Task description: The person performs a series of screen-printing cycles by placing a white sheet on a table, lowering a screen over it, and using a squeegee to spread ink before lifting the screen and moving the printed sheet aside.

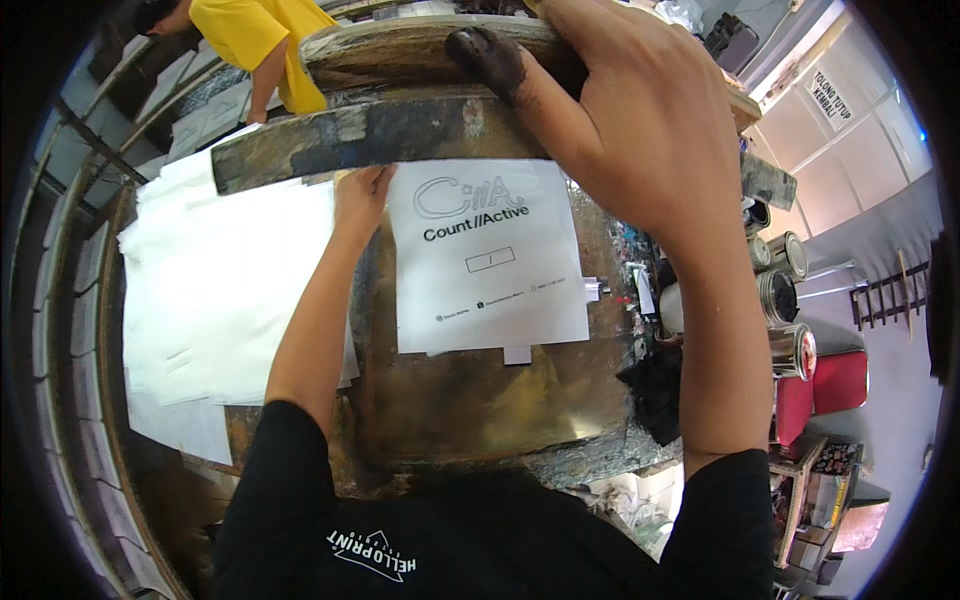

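A white sheet printed in black (pixel 488 290) lies on a brown, stained work board (pixel 470 410) in front of me. My left hand (pixel 362 200) is at the sheet's upper left corner, its fingers pinched together on the paper's edge. Above the sheet, a stained wooden frame (pixel 400 128) is tilted up from the board. My right hand (pixel 640 120) grips the frame from above; its thumb is blackened and its other fingertips are cut off by the picture's top edge. A stack of white sheets (pixel 220 300) lies left of my left forearm.
Paint cans (pixel 790 350) line the right side, beside a red chair (pixel 840 383). A black rag (pixel 655 395) hangs at the board's right edge. Shelves or racks (pixel 95 400) run along the left. A person in a yellow shirt (pixel 255 40) stands at the far left.
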`<state>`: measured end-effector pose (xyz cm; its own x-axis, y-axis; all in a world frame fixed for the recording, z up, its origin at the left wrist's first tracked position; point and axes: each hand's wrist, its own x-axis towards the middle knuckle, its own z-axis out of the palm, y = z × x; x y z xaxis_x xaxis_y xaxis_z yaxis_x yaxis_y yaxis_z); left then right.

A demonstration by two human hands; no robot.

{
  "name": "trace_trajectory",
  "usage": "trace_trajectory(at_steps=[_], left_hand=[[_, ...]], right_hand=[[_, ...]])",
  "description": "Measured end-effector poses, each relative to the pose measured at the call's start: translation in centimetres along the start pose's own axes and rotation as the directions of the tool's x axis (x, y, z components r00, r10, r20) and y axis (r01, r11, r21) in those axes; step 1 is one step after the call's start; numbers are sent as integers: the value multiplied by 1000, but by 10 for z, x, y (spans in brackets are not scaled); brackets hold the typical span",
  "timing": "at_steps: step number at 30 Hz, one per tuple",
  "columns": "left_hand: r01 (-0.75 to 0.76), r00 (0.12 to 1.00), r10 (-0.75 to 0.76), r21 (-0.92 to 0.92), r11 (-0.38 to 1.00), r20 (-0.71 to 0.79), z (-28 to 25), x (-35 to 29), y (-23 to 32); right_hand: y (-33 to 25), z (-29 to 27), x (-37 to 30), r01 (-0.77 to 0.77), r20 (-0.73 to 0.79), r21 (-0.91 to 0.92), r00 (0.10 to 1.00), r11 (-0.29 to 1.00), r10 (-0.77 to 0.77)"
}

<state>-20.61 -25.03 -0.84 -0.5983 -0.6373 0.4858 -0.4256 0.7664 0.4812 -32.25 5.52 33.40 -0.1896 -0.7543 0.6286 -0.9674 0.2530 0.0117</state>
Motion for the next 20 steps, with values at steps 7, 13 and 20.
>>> trace_trajectory(at_steps=[7, 13, 20], left_hand=[[320, 860, -336, -107, 941, -383, -169, -165, -21], [497, 707, -342, 92, 863, -619, -281, -256, -95], [751, 580, -379, 294, 591, -721, -327, -267, -140]], right_hand=[[0, 16, -23, 94, -111, -38, 989, 995, -97], [-2, 18, -36, 75, -63, -38, 995, 996, -77], [-2, 15, -39, 74, -17, -40, 997, 996, -75]])
